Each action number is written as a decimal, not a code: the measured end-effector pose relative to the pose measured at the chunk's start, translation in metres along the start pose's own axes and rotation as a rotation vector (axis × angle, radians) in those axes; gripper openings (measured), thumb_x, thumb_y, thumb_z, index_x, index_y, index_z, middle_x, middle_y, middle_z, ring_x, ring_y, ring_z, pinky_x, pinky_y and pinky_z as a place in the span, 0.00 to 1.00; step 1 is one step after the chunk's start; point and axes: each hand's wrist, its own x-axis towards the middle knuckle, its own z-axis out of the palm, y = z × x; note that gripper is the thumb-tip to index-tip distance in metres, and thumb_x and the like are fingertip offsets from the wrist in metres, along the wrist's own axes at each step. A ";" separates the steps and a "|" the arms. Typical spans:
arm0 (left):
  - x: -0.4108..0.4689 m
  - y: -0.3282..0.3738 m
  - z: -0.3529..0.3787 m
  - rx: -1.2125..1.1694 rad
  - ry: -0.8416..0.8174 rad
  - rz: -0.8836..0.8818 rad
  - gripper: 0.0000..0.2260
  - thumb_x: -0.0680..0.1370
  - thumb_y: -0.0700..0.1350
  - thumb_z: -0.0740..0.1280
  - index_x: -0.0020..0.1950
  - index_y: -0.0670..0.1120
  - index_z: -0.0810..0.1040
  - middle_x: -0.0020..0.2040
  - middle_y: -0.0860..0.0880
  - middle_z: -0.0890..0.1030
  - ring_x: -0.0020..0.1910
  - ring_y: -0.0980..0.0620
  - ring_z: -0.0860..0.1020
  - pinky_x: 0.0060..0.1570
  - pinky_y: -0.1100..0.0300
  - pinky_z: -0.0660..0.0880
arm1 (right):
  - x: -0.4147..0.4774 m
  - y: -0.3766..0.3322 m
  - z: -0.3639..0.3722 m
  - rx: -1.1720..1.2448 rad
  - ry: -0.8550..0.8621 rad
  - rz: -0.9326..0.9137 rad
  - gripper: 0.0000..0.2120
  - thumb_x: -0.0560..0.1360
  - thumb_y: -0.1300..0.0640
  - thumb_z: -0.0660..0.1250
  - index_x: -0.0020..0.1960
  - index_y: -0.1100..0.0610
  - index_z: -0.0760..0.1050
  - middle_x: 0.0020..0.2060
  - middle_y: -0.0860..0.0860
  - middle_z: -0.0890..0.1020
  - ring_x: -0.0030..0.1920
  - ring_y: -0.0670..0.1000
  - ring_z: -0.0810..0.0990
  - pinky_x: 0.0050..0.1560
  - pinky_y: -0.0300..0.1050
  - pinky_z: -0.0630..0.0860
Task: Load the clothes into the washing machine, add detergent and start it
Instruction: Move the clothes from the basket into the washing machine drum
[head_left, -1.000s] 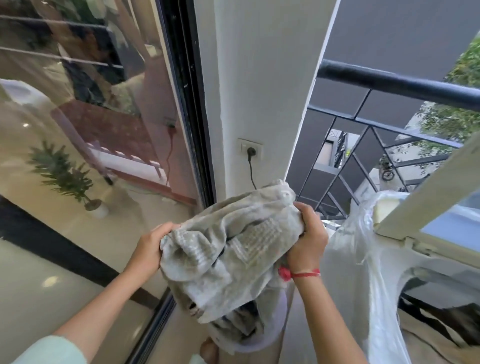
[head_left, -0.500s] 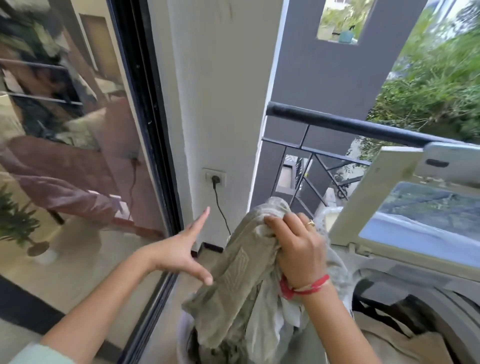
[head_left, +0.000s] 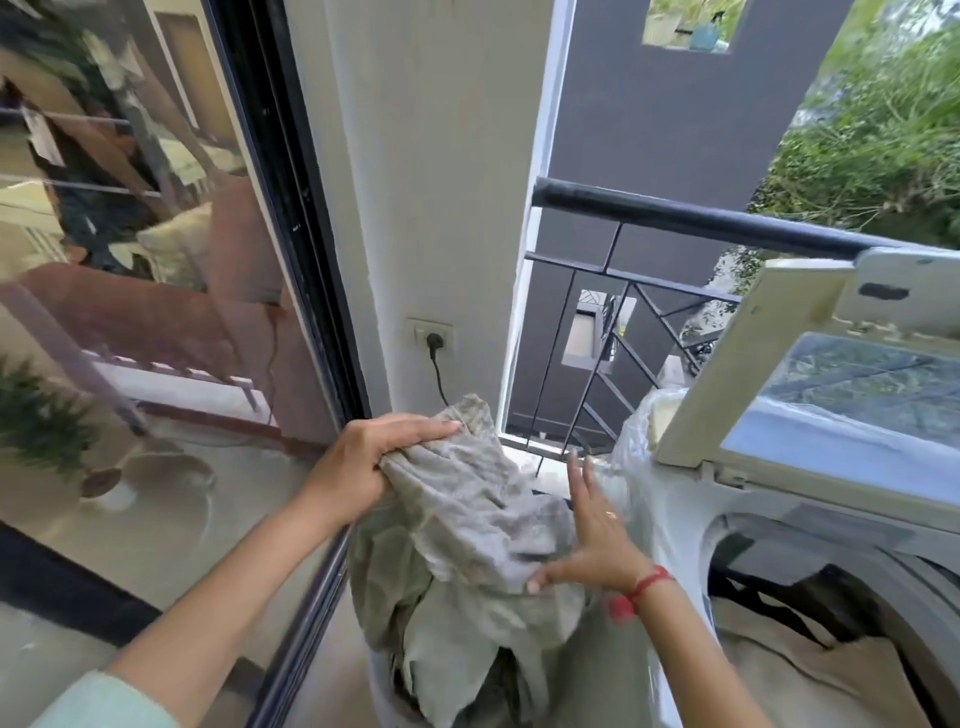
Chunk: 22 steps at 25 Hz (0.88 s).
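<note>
- Left hand now clenches grey towel, centre-bottom, left of the machine; earlier it was open, off the cloth.
- Right hand has released its grip, fingers flat against the towel.
- Washing machine lower right, lid raised.

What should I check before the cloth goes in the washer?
1. Lid up: ok.
2. Left hand grips cloth: ok.
3. Right hand grips cloth: not ok, fingers straight, only touching.
4. Cloth over drum: not ok, it hangs left of the washer.
5. Room in drum: cannot tell, clothes lie inside.
6. Plug in socket: ok.
</note>
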 end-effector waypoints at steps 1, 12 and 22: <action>-0.001 0.007 -0.007 0.000 0.012 0.003 0.20 0.71 0.43 0.69 0.61 0.62 0.76 0.57 0.66 0.78 0.57 0.61 0.77 0.59 0.65 0.72 | 0.012 -0.002 0.024 0.046 -0.085 0.010 0.74 0.44 0.29 0.75 0.72 0.42 0.28 0.75 0.48 0.37 0.76 0.49 0.40 0.75 0.56 0.50; -0.036 -0.010 -0.063 0.385 0.207 -0.098 0.30 0.68 0.24 0.66 0.63 0.50 0.76 0.57 0.56 0.78 0.56 0.58 0.76 0.58 0.70 0.68 | 0.032 -0.043 -0.018 0.312 0.767 -0.075 0.08 0.64 0.61 0.60 0.39 0.58 0.77 0.34 0.54 0.76 0.37 0.56 0.75 0.35 0.44 0.64; 0.041 0.055 0.004 0.104 0.224 0.125 0.36 0.71 0.33 0.68 0.69 0.65 0.64 0.61 0.55 0.78 0.55 0.51 0.79 0.51 0.53 0.78 | -0.128 -0.148 -0.252 -0.912 1.816 -0.554 0.15 0.71 0.60 0.71 0.57 0.52 0.78 0.39 0.52 0.78 0.36 0.53 0.74 0.31 0.44 0.67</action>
